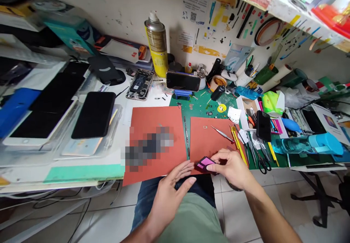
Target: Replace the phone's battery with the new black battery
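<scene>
My right hand (228, 166) pinches a small flat black piece with pink patches (206, 162) between thumb and fingers, low over the front of the right red mat (202, 141). My left hand (177, 181) is open just left of that piece, fingers stretched out and thumb apart, holding nothing. On the left red mat (157, 117) lies a dark object that is blurred out. Between the two mats rests a thin metal spudger (186, 135). Tweezers (222, 134) and a yellow-handled tool (238, 144) lie beyond my right hand.
Behind the mats stand a yellow spray can (157, 46), a propped phone (183, 81) and an opened phone (140, 84). Black scissors (259, 159) and a blue water bottle (308, 143) lie on the right. Phones, one a black phone (93, 114), cover the left side. A shelf (287, 13) overhangs the back right.
</scene>
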`<action>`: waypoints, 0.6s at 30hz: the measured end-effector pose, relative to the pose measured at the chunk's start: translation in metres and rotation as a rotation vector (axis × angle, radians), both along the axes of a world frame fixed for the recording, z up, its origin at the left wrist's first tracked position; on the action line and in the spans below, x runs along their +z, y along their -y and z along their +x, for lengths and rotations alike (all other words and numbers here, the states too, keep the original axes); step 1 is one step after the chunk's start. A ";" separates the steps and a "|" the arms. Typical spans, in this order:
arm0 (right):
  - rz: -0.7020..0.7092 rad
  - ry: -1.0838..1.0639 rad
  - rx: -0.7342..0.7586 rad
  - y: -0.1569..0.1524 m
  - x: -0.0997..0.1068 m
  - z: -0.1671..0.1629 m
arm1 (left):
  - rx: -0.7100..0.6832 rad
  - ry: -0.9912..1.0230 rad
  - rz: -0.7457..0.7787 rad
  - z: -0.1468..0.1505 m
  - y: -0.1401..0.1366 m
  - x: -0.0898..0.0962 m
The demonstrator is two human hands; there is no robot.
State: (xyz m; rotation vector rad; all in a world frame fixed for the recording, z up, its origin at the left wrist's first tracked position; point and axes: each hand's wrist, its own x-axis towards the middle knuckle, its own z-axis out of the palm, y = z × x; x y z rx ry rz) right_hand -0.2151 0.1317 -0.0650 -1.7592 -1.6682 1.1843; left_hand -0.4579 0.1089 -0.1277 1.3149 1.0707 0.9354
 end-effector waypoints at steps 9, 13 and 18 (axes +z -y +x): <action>-0.027 -0.406 -0.377 0.037 -0.011 -0.041 | 0.031 0.333 -0.441 0.032 -0.021 0.038; 0.006 -0.422 -0.415 0.040 -0.012 -0.040 | -0.074 0.354 -0.481 0.025 -0.022 0.043; 0.014 -0.408 -0.382 0.041 -0.012 -0.041 | -0.124 0.322 -0.489 0.021 -0.026 0.047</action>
